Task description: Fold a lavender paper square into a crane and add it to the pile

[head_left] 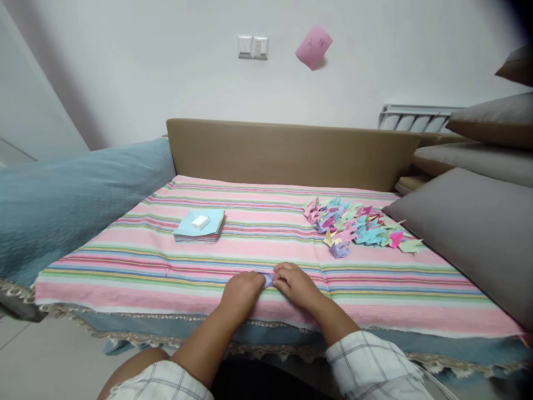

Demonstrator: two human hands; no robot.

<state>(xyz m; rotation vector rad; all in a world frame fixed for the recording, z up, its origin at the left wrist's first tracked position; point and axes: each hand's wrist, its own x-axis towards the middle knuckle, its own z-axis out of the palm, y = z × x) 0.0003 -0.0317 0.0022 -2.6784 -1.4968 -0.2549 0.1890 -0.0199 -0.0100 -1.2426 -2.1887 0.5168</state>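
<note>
Between my two hands, low over the striped cloth, is a small piece of purple folded paper (268, 279). My left hand (242, 291) has its fingers closed on the paper's left side. On the right side, my right hand (293, 283) pinches the paper with thumb and fingers. Most of the paper is hidden by my fingers, so its folded form does not show. To the right lies a heap of folded paper cranes (353, 225) in pink, blue, purple, green and yellow. A stack of square coloured paper (197, 238) sits to the left, a small white object (200, 222) on top.
A pink striped cloth (125, 261) covers the sofa seat, with a brown backrest (287, 153) behind. Grey cushions (466, 233) are piled on the right. A blue-covered armrest (83, 194) bounds the left. Light switches (252, 48) and a pink note (313, 48) are on the wall.
</note>
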